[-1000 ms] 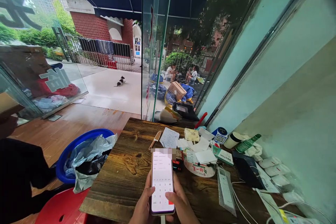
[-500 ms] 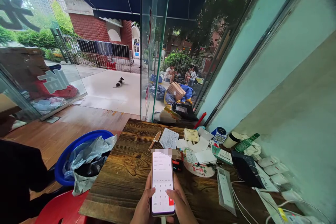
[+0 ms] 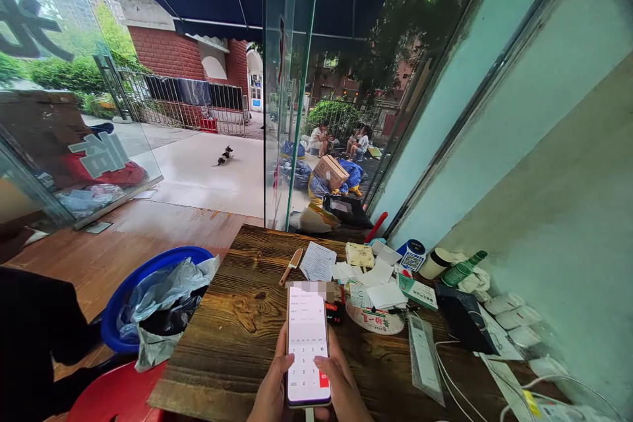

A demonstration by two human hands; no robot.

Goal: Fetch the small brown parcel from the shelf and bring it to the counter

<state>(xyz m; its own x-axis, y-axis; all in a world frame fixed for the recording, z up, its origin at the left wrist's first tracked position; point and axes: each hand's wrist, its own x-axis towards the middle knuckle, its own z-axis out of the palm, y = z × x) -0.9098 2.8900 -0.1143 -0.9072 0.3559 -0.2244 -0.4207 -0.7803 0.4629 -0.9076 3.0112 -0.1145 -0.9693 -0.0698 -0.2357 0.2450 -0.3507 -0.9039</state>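
I hold a smartphone upright over the near edge of a dark wooden table. Its lit screen shows a number keypad. My left hand wraps the phone's left side, thumb resting on its edge. My right hand grips the right side, thumb lying on the keypad's lower right. A white cable hangs from the phone's bottom.
Papers, a small knife, a paper bowl, a remote, a dark card reader, a green bottle and cables clutter the table's right. A blue basin with plastic bags and a red stool stand left. Glass walls ahead.
My right thumb has shifted across the keypad, from its right edge to nearer the middle. The phone and my left hand stay about where they were.
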